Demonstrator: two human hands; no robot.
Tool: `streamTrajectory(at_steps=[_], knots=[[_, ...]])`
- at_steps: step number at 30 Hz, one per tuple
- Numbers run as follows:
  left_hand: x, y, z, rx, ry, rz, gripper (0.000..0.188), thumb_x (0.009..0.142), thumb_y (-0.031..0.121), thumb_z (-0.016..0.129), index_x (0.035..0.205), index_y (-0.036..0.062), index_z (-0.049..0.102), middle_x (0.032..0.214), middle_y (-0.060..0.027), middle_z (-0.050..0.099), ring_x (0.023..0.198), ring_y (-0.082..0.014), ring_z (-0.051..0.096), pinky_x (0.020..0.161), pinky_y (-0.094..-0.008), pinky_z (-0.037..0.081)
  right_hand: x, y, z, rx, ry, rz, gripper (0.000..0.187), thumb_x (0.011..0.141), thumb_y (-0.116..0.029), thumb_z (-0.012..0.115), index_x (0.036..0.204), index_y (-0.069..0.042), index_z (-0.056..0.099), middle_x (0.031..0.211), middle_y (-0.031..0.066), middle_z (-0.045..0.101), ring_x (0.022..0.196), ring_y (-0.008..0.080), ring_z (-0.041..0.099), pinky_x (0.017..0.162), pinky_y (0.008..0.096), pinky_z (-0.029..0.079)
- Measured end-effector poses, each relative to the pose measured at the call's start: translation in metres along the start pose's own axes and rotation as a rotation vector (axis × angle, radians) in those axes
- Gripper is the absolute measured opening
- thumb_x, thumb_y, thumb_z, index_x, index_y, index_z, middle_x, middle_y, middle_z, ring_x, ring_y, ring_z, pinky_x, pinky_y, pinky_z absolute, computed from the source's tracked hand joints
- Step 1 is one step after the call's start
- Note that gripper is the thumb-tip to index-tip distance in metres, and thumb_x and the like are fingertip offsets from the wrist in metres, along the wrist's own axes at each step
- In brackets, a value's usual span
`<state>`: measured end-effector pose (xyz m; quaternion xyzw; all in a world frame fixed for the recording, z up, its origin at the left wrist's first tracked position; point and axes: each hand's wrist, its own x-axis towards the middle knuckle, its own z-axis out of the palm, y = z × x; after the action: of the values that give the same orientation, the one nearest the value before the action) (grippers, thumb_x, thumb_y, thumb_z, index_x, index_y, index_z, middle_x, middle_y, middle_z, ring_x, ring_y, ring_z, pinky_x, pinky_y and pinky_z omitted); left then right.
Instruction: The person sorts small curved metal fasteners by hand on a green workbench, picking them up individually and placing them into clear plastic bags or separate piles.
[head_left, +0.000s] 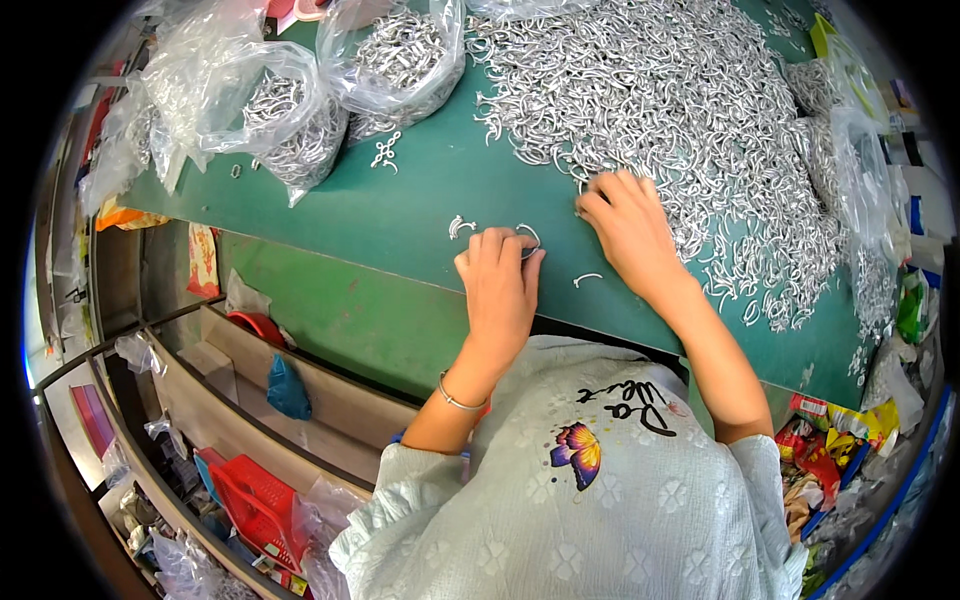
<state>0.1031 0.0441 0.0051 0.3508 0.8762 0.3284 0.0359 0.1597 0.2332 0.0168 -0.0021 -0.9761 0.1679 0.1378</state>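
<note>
A curved silvery metal piece [531, 232] sticks out from between the thumb and fingers of my left hand [497, 265], which is closed just above the green tabletop [400, 220]. Beside that hand lies a small cluster of similar curved pieces [460, 226]. My right hand [630, 225] rests at the near left edge of a wide pile of curved metal pieces [650, 90]. Its fingers are bent and drawn together, slightly blurred, and what they hold is hidden. One loose curved piece [588, 278] lies between my two hands near the table's front edge.
Clear plastic bags of metal pieces [285, 130] [400, 60] stand at the back left, with a few linked pieces [384, 152] near them. More filled bags [865, 190] line the right edge. Below left are wooden shelves [260, 385] and a red basket [258, 510].
</note>
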Motion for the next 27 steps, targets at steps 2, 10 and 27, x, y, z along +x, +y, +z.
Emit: streamTrajectory(at_steps=[2,10,27], knots=[[0.001,0.0,-0.002,-0.008,0.108,0.025,0.033,0.079,0.007,0.072,0.109,0.0065,0.059,0.11,-0.0092,0.055,0.103,-0.0278,0.052,0.086,-0.0388,0.035,-0.008,-0.001,-0.006,0.09,-0.012,0.02,0.015,0.077,-0.006,0.061,0.092,-0.007,0.061,0.092,0.0052,0.053,0.09,0.0229,0.051,0.077,0.0341,0.038],[0.013,-0.014,-0.001,-0.011,0.09,0.142,0.026,0.078,0.004,0.071,0.103,0.0078,0.064,0.109,-0.0043,0.058,0.099,-0.0229,0.056,0.089,-0.0378,0.035,-0.028,-0.024,-0.004,-0.029,-0.037,0.013,0.02,0.073,-0.002,0.06,0.093,-0.005,0.06,0.089,0.0068,0.051,0.09,0.0232,0.05,0.081,0.0362,0.037],[-0.025,0.029,0.029,-0.295,-0.112,0.26,0.029,0.076,-0.003,0.068,0.104,0.0008,0.063,0.098,-0.0119,0.056,0.087,-0.0293,0.054,0.075,-0.0374,0.045,-0.097,0.016,-0.033,-0.034,-0.017,0.098,0.03,0.08,-0.009,0.069,0.11,-0.01,0.064,0.124,0.0049,0.058,0.126,0.0253,0.049,0.108,0.0494,0.029]])
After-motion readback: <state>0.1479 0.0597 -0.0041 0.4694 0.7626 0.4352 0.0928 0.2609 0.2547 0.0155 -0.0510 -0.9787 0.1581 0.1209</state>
